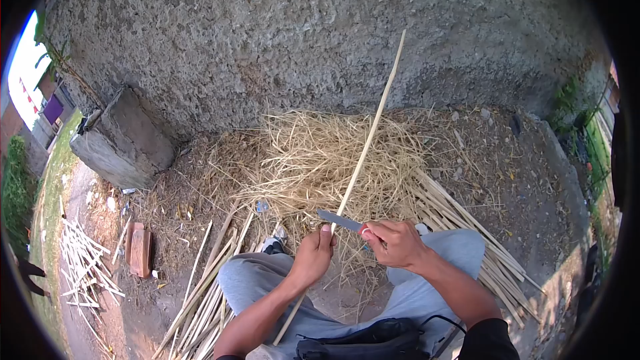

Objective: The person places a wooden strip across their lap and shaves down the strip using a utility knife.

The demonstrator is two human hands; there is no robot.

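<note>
from far off, through the head camera, i see a rough, bumpy gray wall (333,40) standing behind a patch of brown dirt ground (533,180). a big stone block (137,130) sits by the wall on the left, and a reddish brick (139,253) lies on the ground nearer to me.

my left hand (313,253) is closed around a long, thin stick (380,110). the stick leans up and away over the straw-colored heap (320,153), and its low end goes down past my left arm. my right hand (399,243) is wrapped tight around the handle of a knife (341,220), and the blade lies across the stick, just above my left fingers.

the heap of thin curly bits is big, so i think a lot of cutting is done. this stick looks partly done to me. more sticks lie in a bunch by my left knee (212,287), in a bunch on the right (460,220), and in a pale pile (83,253) far to the left. i cannot tell which of them are finished and which are left.
</note>
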